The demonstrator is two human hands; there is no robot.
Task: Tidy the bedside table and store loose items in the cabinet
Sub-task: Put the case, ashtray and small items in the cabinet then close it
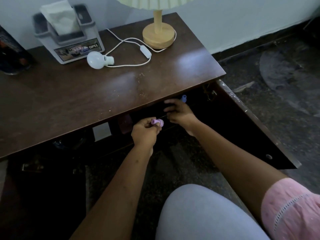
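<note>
Below the front edge of the dark brown bedside table [86, 94], my left hand [144, 134] grips a small pink bottle [158, 122] by its cap. My right hand [180, 112] reaches into the dark open cabinet [199, 108] under the tabletop, fingers curled around a small blue bottle [183, 98] of which only the top shows. The cabinet door [251, 122] stands swung open to the right. A white light bulb [97, 60] lies loose on the tabletop.
On the table stand a grey tissue holder [69, 37], a wooden lamp [158, 35] with its white cord and switch [145, 51], and a dark box [12, 49] at the left edge. Dim items sit inside the cabinet's left part. My knee [204, 213] is at the bottom.
</note>
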